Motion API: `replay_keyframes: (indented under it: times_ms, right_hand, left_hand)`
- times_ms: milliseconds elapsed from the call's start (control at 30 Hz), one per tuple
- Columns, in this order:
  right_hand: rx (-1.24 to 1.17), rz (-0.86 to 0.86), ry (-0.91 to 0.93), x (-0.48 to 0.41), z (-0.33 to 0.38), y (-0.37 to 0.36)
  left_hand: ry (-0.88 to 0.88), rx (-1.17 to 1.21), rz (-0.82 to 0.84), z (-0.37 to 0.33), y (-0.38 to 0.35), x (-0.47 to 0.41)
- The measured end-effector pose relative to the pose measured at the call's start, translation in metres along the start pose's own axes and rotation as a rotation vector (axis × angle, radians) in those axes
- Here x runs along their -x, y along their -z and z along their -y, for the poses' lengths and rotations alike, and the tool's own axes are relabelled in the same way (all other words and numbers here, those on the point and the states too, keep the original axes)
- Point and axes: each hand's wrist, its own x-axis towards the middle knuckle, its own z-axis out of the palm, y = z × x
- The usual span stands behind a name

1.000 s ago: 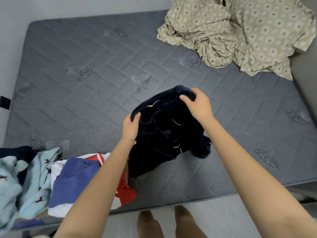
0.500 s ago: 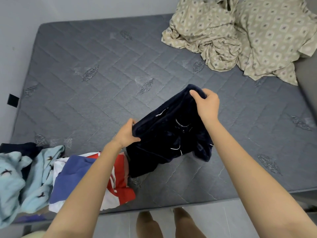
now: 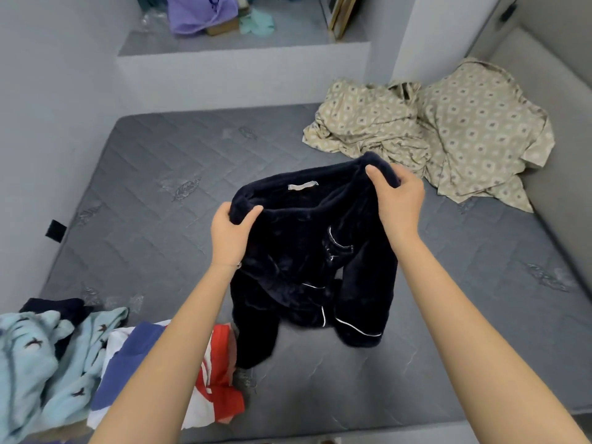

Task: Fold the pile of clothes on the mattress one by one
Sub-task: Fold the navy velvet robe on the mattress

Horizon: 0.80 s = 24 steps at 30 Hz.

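A dark navy fleece garment (image 3: 298, 251) with thin white piping hangs in front of me above the grey quilted mattress (image 3: 153, 219). My left hand (image 3: 232, 232) grips its top edge on the left. My right hand (image 3: 398, 200) grips the top edge on the right, higher and farther away. A small white label shows inside the collar. The garment's lower parts dangle, and their ends brush the mattress. At the near left corner lies the pile of clothes (image 3: 64, 357): light blue pieces with small dark prints, and a red, white and blue piece (image 3: 214, 389).
A crumpled beige patterned sheet (image 3: 426, 139) covers the far right corner of the mattress. Grey walls close in on the left and right. A raised ledge (image 3: 243, 46) behind the mattress holds a purple cloth and other items.
Both hands have lifted the navy garment higher and spread its top edge apart, so it hangs open. My view has tilted up, showing the ledge behind the mattress.
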Motion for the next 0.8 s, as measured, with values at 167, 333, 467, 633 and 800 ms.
replay_keyframes:
  times_ms: [167,333,467,633,800]
  right_hand:
    - [-0.037,0.014,0.09,0.002,0.043,0.026]
    - [-0.048,-0.048,0.179,0.0,0.086,0.064]
    - [0.012,-0.013,0.301,0.005,0.111,0.075]
    - [0.038,0.02,0.353,0.017,0.126,0.09]
    - [0.115,0.049,0.421,0.019,0.132,0.109]
  left_hand:
    - [-0.009,0.109,0.181,-0.074,0.012,0.018]
    - [-0.193,-0.03,0.229,-0.126,0.053,0.035]
    - [-0.322,-0.06,0.177,-0.157,0.055,0.055]
    - [-0.408,-0.038,0.152,-0.177,0.054,0.08]
    - [-0.475,-0.027,0.236,-0.195,0.052,0.101]
